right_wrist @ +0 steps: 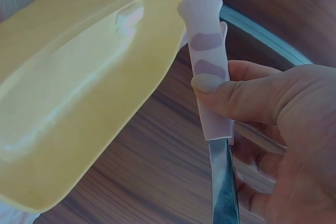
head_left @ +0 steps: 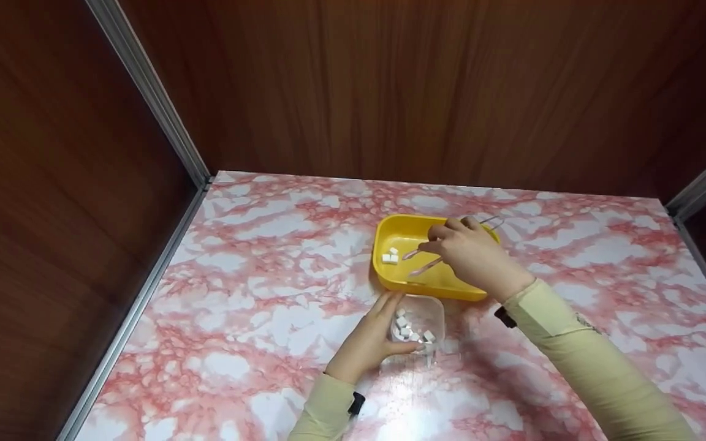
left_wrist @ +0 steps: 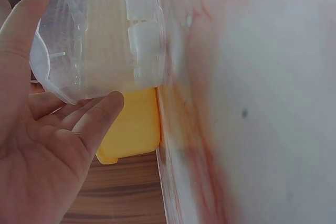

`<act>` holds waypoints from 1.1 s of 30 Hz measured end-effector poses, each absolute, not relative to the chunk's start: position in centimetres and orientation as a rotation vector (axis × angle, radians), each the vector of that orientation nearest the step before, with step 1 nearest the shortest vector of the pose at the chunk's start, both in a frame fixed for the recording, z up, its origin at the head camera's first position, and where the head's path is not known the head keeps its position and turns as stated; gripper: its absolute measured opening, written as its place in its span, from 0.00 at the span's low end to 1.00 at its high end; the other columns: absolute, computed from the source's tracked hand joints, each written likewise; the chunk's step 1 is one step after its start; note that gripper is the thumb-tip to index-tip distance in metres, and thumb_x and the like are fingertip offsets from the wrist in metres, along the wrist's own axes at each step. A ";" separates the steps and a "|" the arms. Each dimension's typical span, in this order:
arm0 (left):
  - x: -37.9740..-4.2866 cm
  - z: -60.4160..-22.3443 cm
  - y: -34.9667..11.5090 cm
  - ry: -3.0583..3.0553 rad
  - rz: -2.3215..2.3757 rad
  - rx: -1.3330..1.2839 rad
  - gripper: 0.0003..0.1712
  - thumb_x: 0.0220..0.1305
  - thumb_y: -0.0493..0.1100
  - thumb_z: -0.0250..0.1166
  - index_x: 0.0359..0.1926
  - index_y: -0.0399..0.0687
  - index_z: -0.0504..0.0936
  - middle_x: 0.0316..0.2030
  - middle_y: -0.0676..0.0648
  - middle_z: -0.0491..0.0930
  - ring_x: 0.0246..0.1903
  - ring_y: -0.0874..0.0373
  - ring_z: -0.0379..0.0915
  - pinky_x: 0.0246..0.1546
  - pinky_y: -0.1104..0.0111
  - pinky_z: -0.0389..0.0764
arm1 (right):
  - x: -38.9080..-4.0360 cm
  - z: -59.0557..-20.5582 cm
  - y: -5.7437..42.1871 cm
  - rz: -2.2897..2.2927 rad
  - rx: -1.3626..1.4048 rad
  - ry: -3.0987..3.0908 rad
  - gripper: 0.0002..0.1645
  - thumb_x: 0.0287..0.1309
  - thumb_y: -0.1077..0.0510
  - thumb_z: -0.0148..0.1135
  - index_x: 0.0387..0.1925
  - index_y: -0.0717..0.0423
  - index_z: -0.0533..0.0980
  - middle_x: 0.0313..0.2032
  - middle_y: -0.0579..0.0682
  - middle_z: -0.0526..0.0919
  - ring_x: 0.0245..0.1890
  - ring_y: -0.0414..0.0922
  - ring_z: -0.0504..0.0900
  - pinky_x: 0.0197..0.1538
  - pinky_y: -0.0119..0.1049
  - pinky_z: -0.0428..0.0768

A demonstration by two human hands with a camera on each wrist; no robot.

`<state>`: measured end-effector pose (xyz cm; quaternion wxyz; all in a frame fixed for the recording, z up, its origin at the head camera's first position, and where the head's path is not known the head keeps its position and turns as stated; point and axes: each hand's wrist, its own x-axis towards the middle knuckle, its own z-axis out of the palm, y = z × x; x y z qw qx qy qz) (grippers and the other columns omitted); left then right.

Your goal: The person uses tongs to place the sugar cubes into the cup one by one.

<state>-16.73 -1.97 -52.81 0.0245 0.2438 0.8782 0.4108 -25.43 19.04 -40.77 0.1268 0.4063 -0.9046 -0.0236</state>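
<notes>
My right hand (head_left: 475,260) pinches a pair of small tongs (right_wrist: 205,40), with pink paw-shaped tips and metal arms, between thumb and fingers. The tips are spread apart over the yellow tub (head_left: 414,288), and nothing is between them. Inside the tub, a few white cubes (head_left: 390,258) sit at the left end. My left hand (head_left: 365,343) holds a clear plastic container (head_left: 431,306) from its left side, thumb at the near side and fingers at the far side. Several white cubes (head_left: 403,327) lie in that container, which stands just in front of the tub.
The table (head_left: 255,294) has a red and white marbled top. Dark wood panels (head_left: 353,92) rise behind it and at the sides, with metal strips (head_left: 151,92) at the corners.
</notes>
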 end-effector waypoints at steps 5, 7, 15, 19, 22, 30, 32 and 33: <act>-16.7 -52.8 -2.0 2.719 1.267 0.757 0.55 0.52 0.57 0.72 0.73 0.44 0.54 0.69 0.47 0.56 0.66 0.54 0.56 0.66 0.63 0.59 | -26.0 -41.2 18.9 -0.058 1.181 -2.670 0.24 0.50 0.69 0.69 0.49 0.48 0.83 0.45 0.53 0.80 0.45 0.55 0.74 0.51 0.54 0.72; -16.7 -52.8 -2.0 2.718 1.266 0.758 0.55 0.52 0.58 0.72 0.73 0.44 0.53 0.69 0.47 0.56 0.66 0.54 0.56 0.66 0.63 0.59 | -26.2 -41.4 18.8 -0.048 1.181 -2.695 0.24 0.51 0.69 0.69 0.50 0.48 0.83 0.46 0.54 0.80 0.46 0.55 0.74 0.52 0.55 0.71; -16.6 -52.9 -2.0 2.709 1.278 0.758 0.56 0.52 0.61 0.70 0.74 0.46 0.52 0.70 0.48 0.55 0.67 0.54 0.55 0.66 0.64 0.58 | -27.3 -42.0 18.4 -0.004 1.116 -2.822 0.26 0.49 0.69 0.70 0.50 0.45 0.83 0.49 0.51 0.80 0.50 0.54 0.72 0.59 0.60 0.67; -16.6 -53.0 -2.0 2.711 1.286 0.763 0.57 0.51 0.62 0.70 0.74 0.47 0.52 0.69 0.49 0.56 0.65 0.55 0.57 0.65 0.64 0.60 | -28.0 -42.5 18.2 -0.001 1.108 -2.818 0.25 0.50 0.70 0.69 0.50 0.45 0.83 0.47 0.51 0.80 0.48 0.54 0.73 0.57 0.57 0.69; -16.6 -53.0 -2.0 2.712 1.285 0.765 0.56 0.51 0.63 0.70 0.73 0.47 0.53 0.69 0.51 0.57 0.64 0.57 0.59 0.65 0.65 0.61 | -28.5 -42.8 18.0 -0.010 1.108 -2.796 0.24 0.50 0.69 0.69 0.48 0.46 0.84 0.44 0.52 0.81 0.45 0.54 0.74 0.52 0.53 0.71; -16.6 -52.9 -1.9 2.709 1.282 0.730 0.56 0.51 0.61 0.71 0.73 0.47 0.54 0.69 0.49 0.56 0.65 0.54 0.59 0.65 0.64 0.61 | -29.4 -42.9 17.4 -0.024 1.128 -2.810 0.24 0.49 0.68 0.70 0.48 0.46 0.84 0.43 0.52 0.80 0.44 0.54 0.74 0.49 0.50 0.69; -16.6 -52.9 -1.9 2.709 1.283 0.729 0.56 0.50 0.62 0.71 0.73 0.47 0.54 0.69 0.49 0.56 0.65 0.54 0.59 0.65 0.64 0.60 | -29.5 -43.0 17.3 -0.032 1.127 -2.816 0.24 0.49 0.69 0.70 0.48 0.46 0.84 0.43 0.52 0.81 0.43 0.54 0.74 0.48 0.50 0.69; -16.7 -52.9 -1.9 2.710 1.281 0.729 0.56 0.50 0.62 0.71 0.73 0.47 0.54 0.69 0.49 0.56 0.65 0.54 0.59 0.65 0.64 0.61 | -29.6 -43.0 17.2 -0.039 1.128 -2.816 0.24 0.49 0.69 0.70 0.48 0.45 0.84 0.43 0.52 0.81 0.43 0.54 0.74 0.48 0.50 0.70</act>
